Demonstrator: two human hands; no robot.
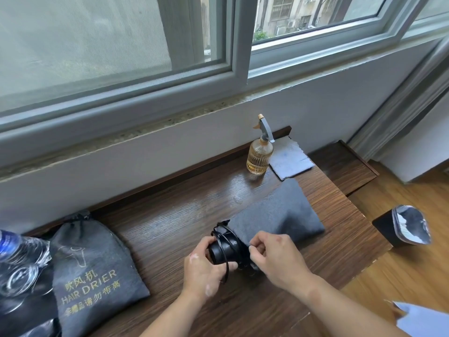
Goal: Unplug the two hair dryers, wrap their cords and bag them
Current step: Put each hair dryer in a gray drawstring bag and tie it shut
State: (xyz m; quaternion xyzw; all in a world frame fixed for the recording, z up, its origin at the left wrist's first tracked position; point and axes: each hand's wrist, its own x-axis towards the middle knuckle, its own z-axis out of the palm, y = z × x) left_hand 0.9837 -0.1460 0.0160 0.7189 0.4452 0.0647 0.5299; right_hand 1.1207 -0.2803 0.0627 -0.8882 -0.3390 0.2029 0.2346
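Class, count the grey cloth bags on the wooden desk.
2: printed bag at the left; plain bag mid-desk, right hand pinching its mouth, left hand holding the hair dryer.

Bare tabletop (pixel 175 215) lies open between printed bag (pixel 97 271) and grey bag (pixel 279 215); spray bottle (pixel 258 156) stands behind, seemingly clear of both.

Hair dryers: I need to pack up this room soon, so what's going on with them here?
A person is bagging one. The black hair dryer lies partly inside a grey bag on the wooden desk, with its end sticking out. The left hand grips that end, and the right hand pinches the bag's mouth. A second bag, marked HAIR DRIER, lies at the left, already drawn shut.
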